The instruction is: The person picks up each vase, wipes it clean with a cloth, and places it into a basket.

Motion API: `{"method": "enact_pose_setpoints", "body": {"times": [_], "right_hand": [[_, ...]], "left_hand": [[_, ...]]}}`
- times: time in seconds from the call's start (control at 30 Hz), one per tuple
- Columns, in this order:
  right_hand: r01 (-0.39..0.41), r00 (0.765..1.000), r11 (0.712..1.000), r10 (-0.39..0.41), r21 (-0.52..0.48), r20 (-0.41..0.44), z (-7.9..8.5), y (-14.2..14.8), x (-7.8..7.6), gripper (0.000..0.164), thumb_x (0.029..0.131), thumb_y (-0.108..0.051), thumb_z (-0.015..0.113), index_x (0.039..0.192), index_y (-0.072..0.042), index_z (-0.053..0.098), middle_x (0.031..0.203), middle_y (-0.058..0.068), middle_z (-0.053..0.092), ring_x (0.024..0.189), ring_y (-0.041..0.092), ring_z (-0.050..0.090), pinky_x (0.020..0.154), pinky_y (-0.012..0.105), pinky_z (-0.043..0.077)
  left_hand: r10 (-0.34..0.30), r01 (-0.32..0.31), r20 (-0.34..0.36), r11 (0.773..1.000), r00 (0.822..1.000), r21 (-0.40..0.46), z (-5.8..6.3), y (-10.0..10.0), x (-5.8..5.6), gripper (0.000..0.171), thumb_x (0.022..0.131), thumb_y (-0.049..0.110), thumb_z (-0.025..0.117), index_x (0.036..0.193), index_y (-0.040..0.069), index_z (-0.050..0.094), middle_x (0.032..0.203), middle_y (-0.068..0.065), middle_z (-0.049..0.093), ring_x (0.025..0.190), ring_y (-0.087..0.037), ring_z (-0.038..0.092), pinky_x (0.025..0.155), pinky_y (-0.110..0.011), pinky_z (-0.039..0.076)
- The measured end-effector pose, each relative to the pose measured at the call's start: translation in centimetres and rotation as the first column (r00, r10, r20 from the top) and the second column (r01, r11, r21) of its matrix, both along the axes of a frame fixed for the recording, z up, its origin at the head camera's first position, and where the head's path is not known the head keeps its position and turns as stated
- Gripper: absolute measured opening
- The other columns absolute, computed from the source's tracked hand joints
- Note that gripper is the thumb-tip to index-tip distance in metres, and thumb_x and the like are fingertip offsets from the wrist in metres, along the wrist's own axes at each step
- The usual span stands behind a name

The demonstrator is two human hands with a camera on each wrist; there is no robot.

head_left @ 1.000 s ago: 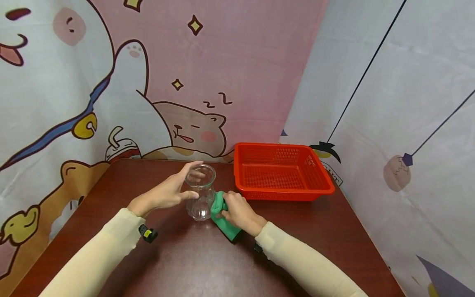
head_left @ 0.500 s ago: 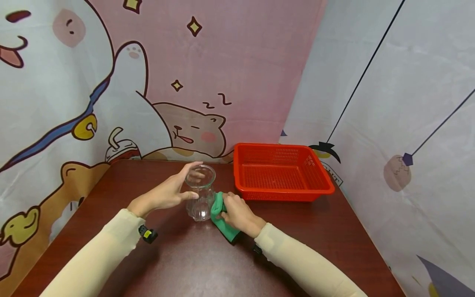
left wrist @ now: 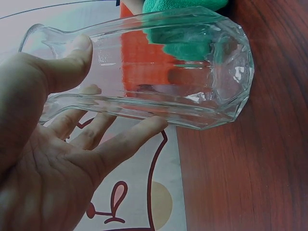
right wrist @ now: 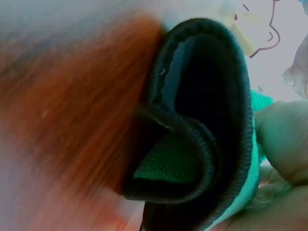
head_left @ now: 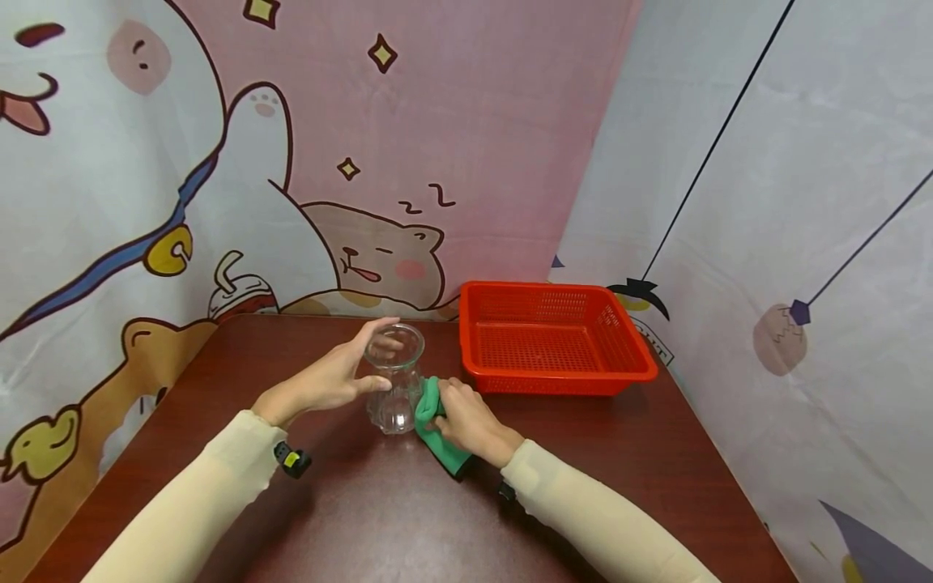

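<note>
A clear glass vase with a flared rim and faceted base stands upright on the table. My left hand grips it near the neck, thumb on the near side and fingers behind; the left wrist view shows the thumb and fingertips against the glass. On its right side my right hand holds a folded green cloth with a dark edge, right up against the vase's lower wall. In the right wrist view the cloth's folded edge fills the middle, with fingers around it at the right.
A red perforated plastic basket sits at the back right of the dark red-brown table, close behind my right hand. A cartoon-printed cloth backdrop rises along the table's back and sides.
Hardly anything moves. Both hands, the vase and the cloth keep their places; only the whole head view shifts very slightly.
</note>
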State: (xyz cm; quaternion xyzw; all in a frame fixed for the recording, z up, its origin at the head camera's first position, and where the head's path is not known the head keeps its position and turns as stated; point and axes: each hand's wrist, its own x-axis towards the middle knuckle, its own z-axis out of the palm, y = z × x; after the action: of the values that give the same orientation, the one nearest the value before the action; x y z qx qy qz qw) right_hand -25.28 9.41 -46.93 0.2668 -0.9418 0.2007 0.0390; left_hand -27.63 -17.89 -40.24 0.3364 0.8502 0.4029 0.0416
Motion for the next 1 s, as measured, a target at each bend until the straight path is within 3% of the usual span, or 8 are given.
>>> {"method": "enact_pose_setpoints", "body": {"times": [0.23,0.53,0.77,1.0], "right_hand": [[0.018,0.997,0.997,-0.013,-0.072,0.07,0.1,0.0,0.0,0.022,0.092,-0.015,0.085,0.097,-0.014,0.064,0.098,0.003,0.064,0.089,0.016,0.061,0.076,0.03,0.056],[0.015,0.999,0.987,-0.006,-0.163,0.053,-0.2,0.1,0.0,0.025,0.09,-0.014,0.087,0.091,-0.015,0.062,0.091,0.001,0.062,0.086,0.014,0.061,0.072,0.028,0.054],[0.022,1.0,0.98,-0.024,-0.196,-0.005,0.0,0.0,0.2,0.022,0.089,-0.014,0.087,0.101,-0.012,0.069,0.095,0.002,0.066,0.092,0.016,0.066,0.077,0.031,0.057],[0.037,0.998,0.975,-0.046,-0.218,-0.039,0.9,-0.2,0.5,0.025,0.092,-0.014,0.083,0.112,-0.008,0.07,0.106,0.006,0.069,0.096,0.02,0.067,0.084,0.036,0.059]], "left_hand": [[-0.001,0.001,0.002,1.0,1.0,0.0,0.1,0.0,0.1,0.097,0.098,0.012,0.078,0.169,0.031,0.015,0.154,-0.01,0.059,0.14,-0.03,0.06,0.114,-0.058,0.047],[0.029,-0.028,0.029,1.0,0.999,-0.006,0.1,0.1,0.1,0.096,0.098,0.01,0.077,0.17,0.029,0.016,0.154,-0.009,0.059,0.142,-0.029,0.057,0.115,-0.062,0.046],[0.022,-0.022,0.024,1.0,0.999,-0.002,0.3,0.1,0.1,0.097,0.098,0.01,0.078,0.17,0.025,0.016,0.154,-0.009,0.059,0.14,-0.03,0.059,0.115,-0.062,0.046],[0.009,-0.009,0.019,1.0,1.0,0.004,0.1,-0.1,0.0,0.098,0.098,0.012,0.078,0.169,0.037,0.015,0.154,-0.007,0.059,0.141,-0.03,0.06,0.116,-0.062,0.045]]}}
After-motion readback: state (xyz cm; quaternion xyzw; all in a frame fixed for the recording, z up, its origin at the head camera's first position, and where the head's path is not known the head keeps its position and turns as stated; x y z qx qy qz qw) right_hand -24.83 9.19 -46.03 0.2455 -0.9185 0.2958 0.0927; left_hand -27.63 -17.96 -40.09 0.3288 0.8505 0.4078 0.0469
